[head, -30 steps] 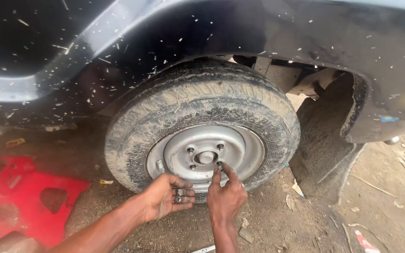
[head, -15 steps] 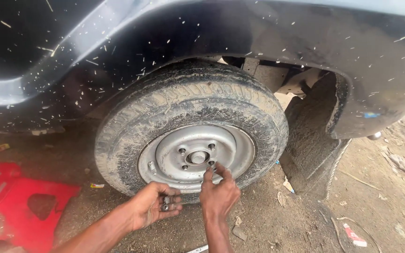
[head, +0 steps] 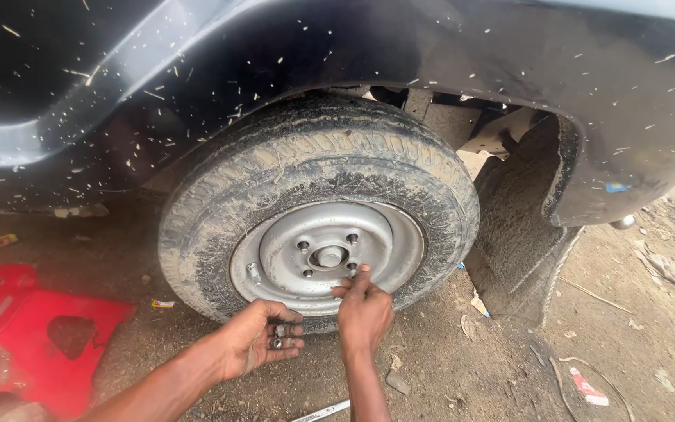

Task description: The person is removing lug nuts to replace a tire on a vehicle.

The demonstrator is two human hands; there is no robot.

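Here, right hand [head: 364, 311] up, fingertips pinching a nut at the rim [head: 326, 256]. Left hand [head: 253, 338] cupped, clenched round loose nuts [head: 278, 337]. Four studs, one tyre [head: 314, 168].

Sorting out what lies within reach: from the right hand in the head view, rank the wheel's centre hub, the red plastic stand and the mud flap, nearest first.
From the right hand:
1. Centre hub, just above.
2. Mud flap, to the right behind the tyre.
3. Red plastic stand, far left on the ground.
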